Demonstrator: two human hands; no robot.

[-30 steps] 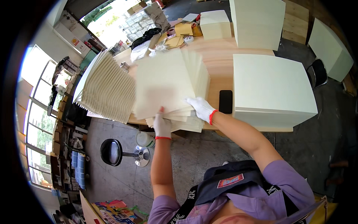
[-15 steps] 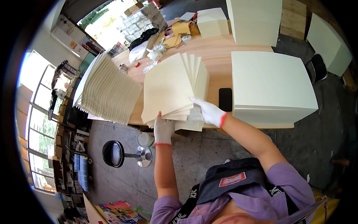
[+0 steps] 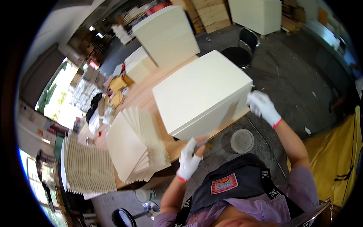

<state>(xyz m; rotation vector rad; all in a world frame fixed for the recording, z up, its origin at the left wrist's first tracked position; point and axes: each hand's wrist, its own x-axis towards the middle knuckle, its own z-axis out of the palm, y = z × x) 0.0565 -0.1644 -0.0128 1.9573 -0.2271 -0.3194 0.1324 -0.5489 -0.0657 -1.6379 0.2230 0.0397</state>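
A tall stack of large cream-white sheets (image 3: 204, 90) stands squared up on the wooden table. My left hand (image 3: 190, 160), in a white glove with bare thumb and fingertip showing, is at its near left corner, thumb and forefinger apart, holding nothing. At the near right corner is my right hand (image 3: 263, 108), gloved too, its fingers loosely bent and nothing visible in them; whether it touches the sheets I cannot tell. Left of the stack lies a fanned pile of cream sheets (image 3: 126, 145), free of both hands. Farther left stands another pile with rippled, layered edges (image 3: 90, 166).
The wooden table (image 3: 141, 92) also bears a tall cream block (image 3: 168, 39), a smaller block (image 3: 140, 64) and packing clutter (image 3: 115, 89). A black chair (image 3: 238, 56) stands beyond the table. Below its front edge are a round grey lid or bucket (image 3: 242, 141) and a stool (image 3: 124, 218).
Both hands have let go of the fanned sheets and moved right to the tall white stack. The view has turned right, so the piles now appear farther left.
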